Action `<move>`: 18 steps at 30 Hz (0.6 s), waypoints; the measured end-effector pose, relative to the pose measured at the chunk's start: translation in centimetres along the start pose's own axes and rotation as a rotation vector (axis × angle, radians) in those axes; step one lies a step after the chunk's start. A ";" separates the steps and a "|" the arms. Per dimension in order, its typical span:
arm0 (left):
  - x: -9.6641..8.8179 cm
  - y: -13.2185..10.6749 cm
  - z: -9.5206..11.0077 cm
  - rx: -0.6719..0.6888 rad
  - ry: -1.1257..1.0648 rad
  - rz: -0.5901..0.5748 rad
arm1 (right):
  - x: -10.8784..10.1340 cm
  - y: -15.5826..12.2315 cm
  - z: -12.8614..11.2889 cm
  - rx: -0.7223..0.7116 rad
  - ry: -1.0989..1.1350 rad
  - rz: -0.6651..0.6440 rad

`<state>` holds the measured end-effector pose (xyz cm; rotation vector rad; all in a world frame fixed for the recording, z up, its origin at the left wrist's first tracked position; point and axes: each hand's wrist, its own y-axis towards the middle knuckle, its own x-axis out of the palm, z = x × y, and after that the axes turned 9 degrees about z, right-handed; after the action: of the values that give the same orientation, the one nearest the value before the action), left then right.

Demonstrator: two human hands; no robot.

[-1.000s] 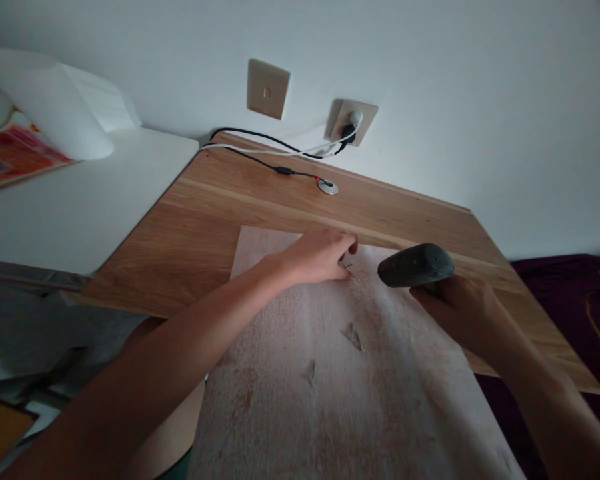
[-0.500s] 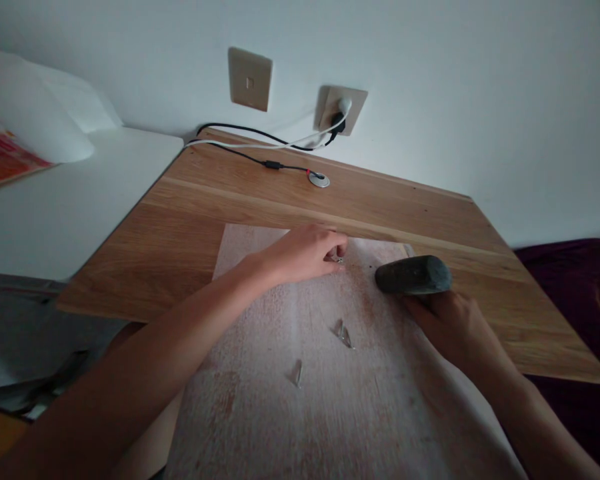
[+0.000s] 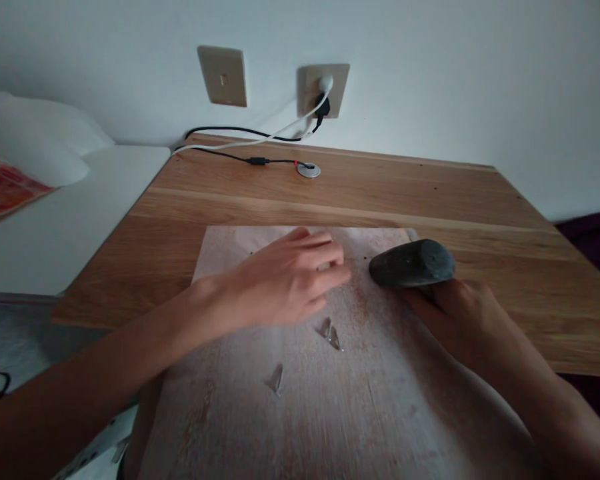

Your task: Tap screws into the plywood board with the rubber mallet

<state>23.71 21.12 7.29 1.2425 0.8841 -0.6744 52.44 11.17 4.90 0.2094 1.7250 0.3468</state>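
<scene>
Your right hand (image 3: 460, 320) closes its grip round the stone (image 3: 413, 263); whether your left hand (image 3: 285, 283) pinches anything cannot be told. Keep its fingers clear of the stone.

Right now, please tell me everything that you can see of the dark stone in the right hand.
The stone is dark grey, smooth and oblong, with rounded ends and a dull, faintly speckled surface. It lies nearly level, its long axis running left to right. The right hand grips it from below and behind. It sits over the far right corner of the pale board; whether it touches the board cannot be told.
</scene>
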 end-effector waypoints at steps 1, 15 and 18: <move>-0.5 -0.2 0.8 0.050 -0.015 -0.041 | 0.0 0.0 0.0 0.001 0.001 -0.003; -0.9 -0.5 5.0 0.248 0.062 -0.089 | -0.6 0.2 -0.2 0.040 0.073 0.036; -1.2 -0.2 4.3 0.232 0.040 -0.083 | -0.8 0.4 -0.2 0.036 0.088 -0.004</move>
<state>23.73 16.82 8.57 1.4352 0.9132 -0.8393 52.35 11.26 5.84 0.2193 1.8187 0.3266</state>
